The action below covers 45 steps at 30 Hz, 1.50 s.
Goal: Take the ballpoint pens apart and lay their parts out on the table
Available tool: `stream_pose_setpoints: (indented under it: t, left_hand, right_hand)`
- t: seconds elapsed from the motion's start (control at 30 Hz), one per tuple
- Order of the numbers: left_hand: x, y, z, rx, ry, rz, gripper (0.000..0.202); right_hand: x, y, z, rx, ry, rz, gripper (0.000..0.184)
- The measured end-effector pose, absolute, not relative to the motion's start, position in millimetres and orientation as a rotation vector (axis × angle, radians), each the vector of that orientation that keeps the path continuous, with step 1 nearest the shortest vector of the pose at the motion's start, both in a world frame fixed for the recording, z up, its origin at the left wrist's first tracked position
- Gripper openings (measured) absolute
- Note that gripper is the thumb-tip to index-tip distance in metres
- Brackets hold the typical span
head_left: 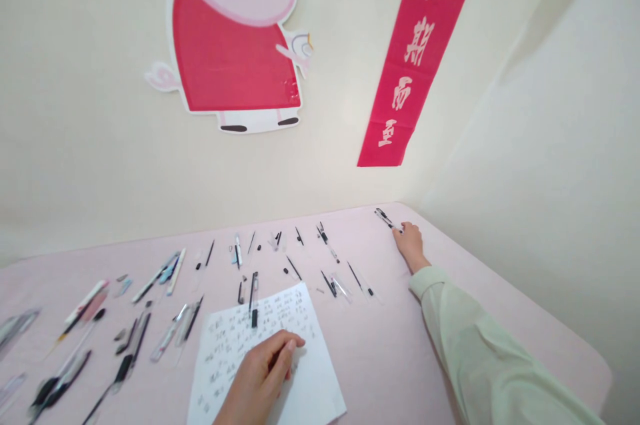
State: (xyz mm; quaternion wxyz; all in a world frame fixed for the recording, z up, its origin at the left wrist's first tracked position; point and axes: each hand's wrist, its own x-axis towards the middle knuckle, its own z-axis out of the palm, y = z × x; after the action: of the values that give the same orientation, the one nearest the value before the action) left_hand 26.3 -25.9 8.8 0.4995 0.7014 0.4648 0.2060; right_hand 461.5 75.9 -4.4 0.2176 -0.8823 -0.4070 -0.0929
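My right hand [410, 242] reaches to the far right corner of the table, its fingers closed on the near end of a clear pen [389, 222] with black parts. Another pen or a cap seems to lie close beside it. A sheet of white paper [320, 382] covered in handwriting lies nearer to me. On it rests my left hand [265, 372], loosely curled with thumb against forefinger, and I see nothing in it. Just beyond its fingers, a clear pen barrel with a black cap [255, 317] overlaps the sheet's upper edge.
Taken-apart pens, refills and caps are spread over the pink table [390, 345], such as a black refill [355, 274] and a white pen [177, 272]. Blurred pens [65, 372] lie at left. Behind stands a wall with a pig cutout [235, 58] and a red banner [395, 98].
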Motion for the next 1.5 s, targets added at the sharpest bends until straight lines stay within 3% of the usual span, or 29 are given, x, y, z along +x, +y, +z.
stream_pose_setpoints:
  t: [0.13,0.23,0.33,0.53,0.73,1.0,1.2,1.3,1.5]
  left_hand:
    - [25.4,-25.7,7.4,1.714,1.108,0.51,0.045]
    - [25.6,-25.1,5.1,1.73,1.104,0.52,0.044]
    - [26.5,-24.3,3.5,1.752,1.087,0.543,0.042]
    - [26.3,-27.1,8.3,1.726,1.067,0.589,0.039]
    - [26.1,-27.6,13.0,1.583,1.058,0.684,0.038]
    - [26.0,-27.4,8.8,1.58,0.967,0.688,0.04]
    - [23.5,-23.3,8.6,1.575,0.995,0.751,0.044]
    - [22.6,-20.5,9.0,1.498,1.039,0.697,0.047]
    - [23.0,-20.0,11.3,1.463,1.076,0.664,0.052]
  right_hand:
    - [433.9,56.5,6.9,-2.341,-1.277,-0.143,0.03]
    - [399.2,29.7,6.6,-2.235,-1.526,0.055,0.018]
    - [364.2,4.6,3.5,-2.049,-1.759,0.323,0.018]
    - [334.9,-1.9,1.8,-2.177,-1.622,0.363,0.005]
    - [333.6,2.3,9.0,-2.157,-1.533,0.371,0.007]
    - [224.9,-40.8,40.2,-1.525,-1.662,0.708,0.004]
    - [170.7,-59.1,31.2,-1.462,-1.9,0.61,0.006]
    - [197.6,-45.2,33.3,-1.483,-1.896,0.552,0.01]
    - [294.0,-20.2,21.8,-1.912,-1.66,0.303,0.009]
